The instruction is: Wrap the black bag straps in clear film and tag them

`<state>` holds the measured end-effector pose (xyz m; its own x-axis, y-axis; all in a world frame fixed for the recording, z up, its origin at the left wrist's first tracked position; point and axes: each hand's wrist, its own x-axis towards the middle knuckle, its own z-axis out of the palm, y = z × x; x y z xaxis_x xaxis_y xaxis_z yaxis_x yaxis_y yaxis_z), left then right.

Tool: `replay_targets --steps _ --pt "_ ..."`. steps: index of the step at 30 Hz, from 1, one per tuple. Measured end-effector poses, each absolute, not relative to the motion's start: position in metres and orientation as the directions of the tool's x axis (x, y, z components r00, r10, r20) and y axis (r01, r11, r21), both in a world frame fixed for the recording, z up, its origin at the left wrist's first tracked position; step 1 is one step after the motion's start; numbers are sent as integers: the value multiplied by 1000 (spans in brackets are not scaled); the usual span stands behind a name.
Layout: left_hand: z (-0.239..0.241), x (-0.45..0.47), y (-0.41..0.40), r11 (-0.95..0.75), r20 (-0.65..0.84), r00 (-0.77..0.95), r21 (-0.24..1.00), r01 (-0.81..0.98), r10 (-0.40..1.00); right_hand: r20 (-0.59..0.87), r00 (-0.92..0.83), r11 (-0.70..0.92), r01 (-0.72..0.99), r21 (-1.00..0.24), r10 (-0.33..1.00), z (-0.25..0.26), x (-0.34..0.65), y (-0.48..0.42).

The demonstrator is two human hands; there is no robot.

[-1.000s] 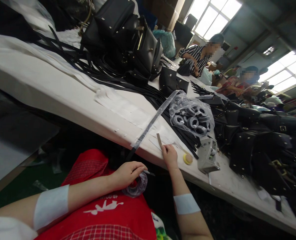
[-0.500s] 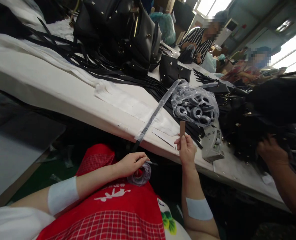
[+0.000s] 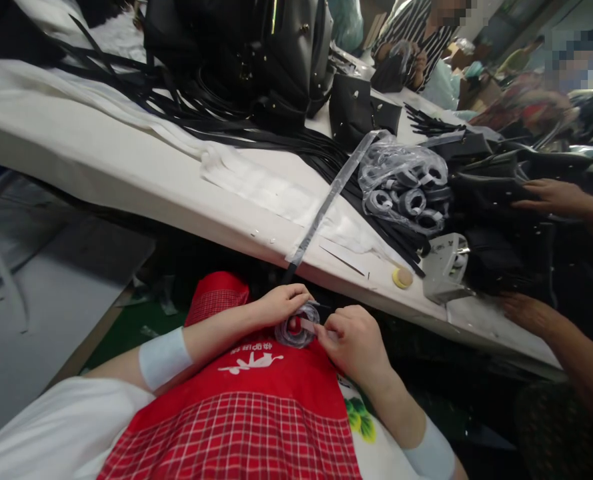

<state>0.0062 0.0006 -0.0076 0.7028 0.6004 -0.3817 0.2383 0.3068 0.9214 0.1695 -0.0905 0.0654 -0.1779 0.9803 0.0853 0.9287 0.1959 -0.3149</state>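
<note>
My left hand (image 3: 289, 301) is closed on a coiled roll (image 3: 299, 325) of strap wrapped in clear plastic, held in front of the red apron. A thin pointed thing sticks out past its fingertips; I cannot make out what it is. My right hand (image 3: 349, 333) is at the roll's right side, thumb and fingers pinching a short light brown strip (image 3: 308, 325). The strip's far end lies across the roll; whether it is stuck down cannot be seen. On the table's near edge sits a small yellow-rimmed round piece (image 3: 402, 277).
A plastic bag of similar coils (image 3: 406, 190) lies on the white table (image 3: 141, 160), beside a pale tape dispenser (image 3: 446, 267). Black handbags (image 3: 236, 60) and loose black straps (image 3: 296, 143) are behind. At right, a co-worker's hands (image 3: 526, 313) handle black bags.
My right hand has come down from above the table edge to the roll, bringing the brown strip. The round yellow-rimmed piece now shows. The co-worker's second hand has come into view.
</note>
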Motion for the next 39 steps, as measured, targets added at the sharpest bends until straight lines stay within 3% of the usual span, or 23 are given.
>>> replay_targets --steps 3,6,12,16,20,23,26,29,31,34,37,39 --pt "-7 7 0 152 -303 708 951 269 638 92 -272 285 940 -190 958 45 150 -83" --pt "-9 5 2 -15 -218 665 945 326 715 35 -310 311 932 -185 950 31 146 -74" --pt "-10 -5 6 -5 -237 643 936 351 728 -86 -195 128 860 -493 977 55 174 -77" --pt "-2 -2 3 -63 -177 702 952 301 690 -72 -33 -22 759 -650 997 58 180 -74" --pt "7 3 -5 -169 -97 732 945 280 675 -15 42 -36 564 -825 999 36 178 -62" --pt "11 4 -11 -215 -71 710 928 304 700 -118 62 -133 369 -920 991 18 182 -57" --pt "14 0 -16 -245 -42 705 922 301 708 -342 93 -353 169 -920 935 6 186 -58" --pt "20 -4 -19 -265 -21 733 925 272 680 -478 -74 -476 50 -878 875 -1 183 -63" --pt "24 -5 -20 -280 -2 742 926 254 670 -461 -134 -466 -5 -885 877 -2 178 -66" --pt "24 -4 -19 -278 -9 696 914 297 718 -401 -34 -403 -40 -915 915 -1 172 -67" --pt "17 0 -16 -193 -99 660 915 355 745 -345 62 -347 20 -938 936 2 173 -65" --pt "11 3 -15 -123 -156 648 923 364 746 -336 38 -338 42 -940 941 5 179 -63"
